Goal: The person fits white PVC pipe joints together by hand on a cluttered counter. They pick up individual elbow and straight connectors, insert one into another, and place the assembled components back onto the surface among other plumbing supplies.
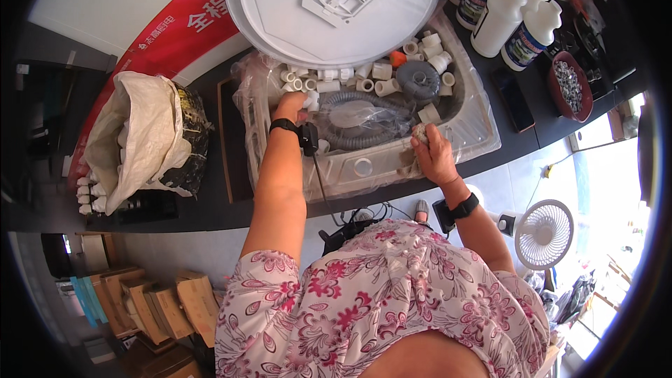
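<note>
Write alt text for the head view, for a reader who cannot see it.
A person's left hand reaches among white pipe fittings in a plastic-wrapped sink on a dark counter, while the right hand rests on a grey hose. A round white lid lies above, white bottles to the right, a sack to the left.

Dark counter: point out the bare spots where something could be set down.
Bare dark counter lies between the white woven sack and the plastic-wrapped steel sink, and along the front edge. Crowded: the basin of white pipe fittings, and the right end by the white bottles.
</note>
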`<state>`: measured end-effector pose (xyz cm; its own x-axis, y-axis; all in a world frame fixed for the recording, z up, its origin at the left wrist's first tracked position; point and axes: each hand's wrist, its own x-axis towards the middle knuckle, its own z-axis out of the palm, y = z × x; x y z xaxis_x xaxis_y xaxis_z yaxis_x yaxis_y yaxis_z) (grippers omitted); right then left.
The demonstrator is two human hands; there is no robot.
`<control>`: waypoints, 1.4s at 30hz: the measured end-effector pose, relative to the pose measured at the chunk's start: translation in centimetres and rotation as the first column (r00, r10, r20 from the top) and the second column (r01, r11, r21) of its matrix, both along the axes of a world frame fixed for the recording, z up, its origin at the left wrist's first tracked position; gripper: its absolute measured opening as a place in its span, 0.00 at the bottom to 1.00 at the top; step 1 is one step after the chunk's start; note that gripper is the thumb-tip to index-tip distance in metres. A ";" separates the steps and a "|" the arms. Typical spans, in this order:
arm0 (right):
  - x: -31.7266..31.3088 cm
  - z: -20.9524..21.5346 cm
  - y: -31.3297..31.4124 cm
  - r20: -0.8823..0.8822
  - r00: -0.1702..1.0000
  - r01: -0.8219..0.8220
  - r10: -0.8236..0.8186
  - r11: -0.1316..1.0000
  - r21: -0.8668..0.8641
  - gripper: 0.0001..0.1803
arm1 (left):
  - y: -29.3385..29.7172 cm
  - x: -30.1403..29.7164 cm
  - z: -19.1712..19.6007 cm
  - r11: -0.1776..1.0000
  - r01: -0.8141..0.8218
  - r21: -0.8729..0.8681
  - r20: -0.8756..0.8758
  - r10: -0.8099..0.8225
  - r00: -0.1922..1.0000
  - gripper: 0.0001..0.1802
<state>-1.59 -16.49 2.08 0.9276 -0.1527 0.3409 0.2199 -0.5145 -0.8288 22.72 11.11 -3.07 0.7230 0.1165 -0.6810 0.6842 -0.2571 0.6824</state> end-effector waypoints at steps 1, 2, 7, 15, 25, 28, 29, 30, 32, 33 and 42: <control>0.0 0.0 0.0 -0.013 1.000 0.003 -0.003 1.000 0.003 0.10 | -0.1 -0.4 0.1 0.979 0.135 0.152 -0.008 -0.136 0.991 0.17; 0.0 0.0 -0.1 -0.011 1.000 0.005 -0.005 1.000 0.002 0.10 | -0.4 -0.7 0.5 0.917 0.264 0.299 -0.034 -0.266 0.963 0.18; -0.1 0.0 -0.2 -0.007 1.000 0.019 -0.019 1.000 0.000 0.10 | -1.0 -0.9 1.0 0.863 0.288 0.414 -0.026 -0.306 0.952 0.18; -0.1 -0.2 -0.3 0.020 1.000 0.007 -0.008 1.000 0.001 0.10 | 0.5 -2.0 2.4 0.780 0.219 0.586 0.080 -0.325 0.942 0.12; -0.2 -0.5 -0.7 0.096 0.994 -0.043 0.046 0.999 -0.032 0.11 | -2.2 -12.7 9.6 0.735 0.258 -0.627 0.396 0.016 0.918 0.07; 0.2 -0.5 -0.9 0.254 0.962 -0.097 0.102 0.995 -0.034 0.11 | -3.8 -16.9 9.0 0.665 0.297 -0.686 0.432 0.043 0.901 0.07; 0.3 -0.2 -0.9 0.252 0.961 -0.107 0.114 0.993 -0.042 0.11 | -4.2 -17.9 8.6 0.661 0.290 -0.692 0.431 0.056 0.901 0.07; 0.3 0.1 -0.9 0.214 0.968 -0.133 0.132 0.991 -0.007 0.11 | -4.6 -18.7 8.1 0.655 0.305 -0.691 0.451 0.062 0.890 0.07; 0.3 0.9 -0.8 0.185 0.968 -0.181 0.168 0.982 0.054 0.11 | -5.8 -20.3 7.5 0.638 0.295 -0.711 0.459 0.104 0.882 0.08; 0.2 2.4 -0.6 0.182 0.966 -0.193 0.182 0.980 0.045 0.11 | -6.2 -21.0 7.4 0.635 0.286 -0.717 0.457 0.119 0.881 0.08; 1.6 6.6 3.0 0.086 0.886 -0.425 0.455 0.873 -0.238 0.19 | -9.0 -23.0 6.9 0.529 0.348 -0.774 0.450 0.073 0.890 0.10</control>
<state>0.06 -13.46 8.71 0.8246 0.3484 0.4457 0.5656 -0.4940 -0.6603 -0.30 2.14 3.85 0.8845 -0.4615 -0.0684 0.3187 0.4907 0.8110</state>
